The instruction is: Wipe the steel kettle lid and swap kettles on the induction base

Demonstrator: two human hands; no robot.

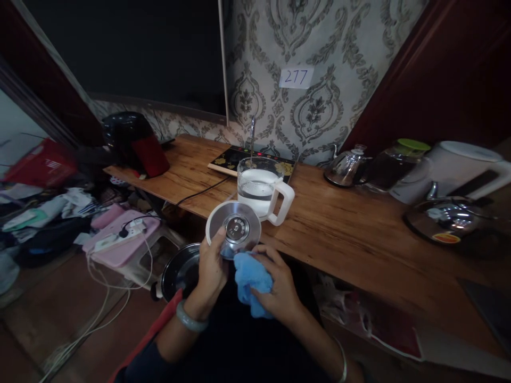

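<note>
My left hand [215, 263] grips the lower left edge of a round silver disc [236, 250] with a white rim and a dark printed centre. Its thumb lies on the shiny face, which is tilted up toward me. In my right hand [283, 290] is a bunched blue cloth [251, 282], its upper end against the disc's lower right edge. Just beyond the disc, a glass kettle [255, 183] with a white handle stands near the table's front edge. It has no lid on and holds clear liquid. My fingers behind the disc are hidden.
Behind the kettle, a slim metal spout [252, 135] rises by a black patterned panel [227, 159] on the wooden table [339, 229]. Steel kettles [443, 223] and a green-lidded jug [399, 165] stand right. A red-black appliance [138, 143] is left; a dark pan [179, 274] sits below.
</note>
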